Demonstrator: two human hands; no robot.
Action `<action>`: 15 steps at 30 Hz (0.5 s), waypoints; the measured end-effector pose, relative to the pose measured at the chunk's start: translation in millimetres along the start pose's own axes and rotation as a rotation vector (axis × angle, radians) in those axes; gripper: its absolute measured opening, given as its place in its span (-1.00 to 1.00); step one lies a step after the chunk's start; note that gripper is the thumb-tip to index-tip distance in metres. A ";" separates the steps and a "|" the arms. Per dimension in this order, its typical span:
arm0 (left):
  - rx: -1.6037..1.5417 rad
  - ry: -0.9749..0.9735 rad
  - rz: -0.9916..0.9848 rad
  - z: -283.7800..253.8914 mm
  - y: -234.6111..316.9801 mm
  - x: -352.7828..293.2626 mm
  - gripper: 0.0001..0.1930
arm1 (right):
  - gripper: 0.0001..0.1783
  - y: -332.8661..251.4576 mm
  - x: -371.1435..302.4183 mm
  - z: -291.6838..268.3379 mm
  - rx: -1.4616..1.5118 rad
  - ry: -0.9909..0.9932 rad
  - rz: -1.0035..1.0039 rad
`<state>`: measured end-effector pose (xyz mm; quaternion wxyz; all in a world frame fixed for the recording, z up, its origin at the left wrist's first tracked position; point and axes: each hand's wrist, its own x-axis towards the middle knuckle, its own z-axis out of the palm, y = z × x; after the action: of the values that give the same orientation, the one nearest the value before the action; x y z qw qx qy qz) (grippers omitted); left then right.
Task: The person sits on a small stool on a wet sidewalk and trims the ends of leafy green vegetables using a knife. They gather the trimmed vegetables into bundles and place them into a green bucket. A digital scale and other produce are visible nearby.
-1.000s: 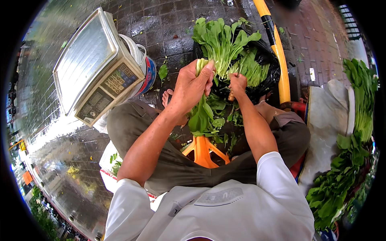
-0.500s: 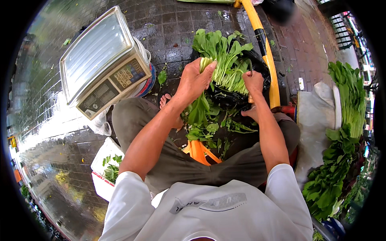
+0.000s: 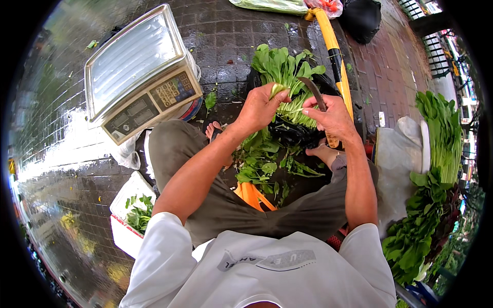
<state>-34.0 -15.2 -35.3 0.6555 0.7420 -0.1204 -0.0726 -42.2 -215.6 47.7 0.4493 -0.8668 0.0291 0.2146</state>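
My left hand (image 3: 261,109) is closed round a small bunch of leafy greens, its pale cut stems (image 3: 278,90) poking out above the fingers. Close by on the right, my right hand (image 3: 335,117) grips a sickle (image 3: 317,94) by its wooden handle, the dark curved blade pointing up and left. Its thumb and forefinger also seem to pinch a thin pale stem. Just beyond both hands lies a pile of leafy greens (image 3: 277,62) on a black plastic bag (image 3: 291,134). Loose leaves and trimmings (image 3: 259,163) are scattered below, between my feet.
A metal-topped weighing scale (image 3: 134,56) stands on a bucket at left. Near my left knee is a white foam box (image 3: 123,201) with greens. A yellow-black pole (image 3: 334,47) runs past the pile. More bunched greens (image 3: 440,136) lie at right; a black bag (image 3: 361,19) sits at the back.
My right hand has risen off the pile and turned, so the sickle's blade now shows clearly. My left hand has moved slightly right and down, still holding the bunch.
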 end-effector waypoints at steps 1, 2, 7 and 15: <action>-0.010 -0.032 -0.011 0.8 -2.3 -0.2 -0.72 | -0.83 -2.3 2.0 3.6 0.049 -0.022 -0.018; -0.006 -0.031 -0.013 1.6 -4.7 -1.0 -0.72 | -0.82 -3.5 4.4 6.9 0.100 -0.046 -0.036; -0.407 -0.241 -0.187 4.1 1.2 -4.5 -0.72 | -0.82 2.5 12.6 15.8 0.228 -0.001 -0.044; -0.509 -0.370 -0.218 -0.3 11.0 -4.4 -0.74 | -0.81 13.5 9.8 23.3 0.455 0.042 -0.102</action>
<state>-39.0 -14.9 -24.6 0.7751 0.5372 -0.1355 -0.3038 -44.7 -203.8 21.7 0.6427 -0.7478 0.0421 0.1614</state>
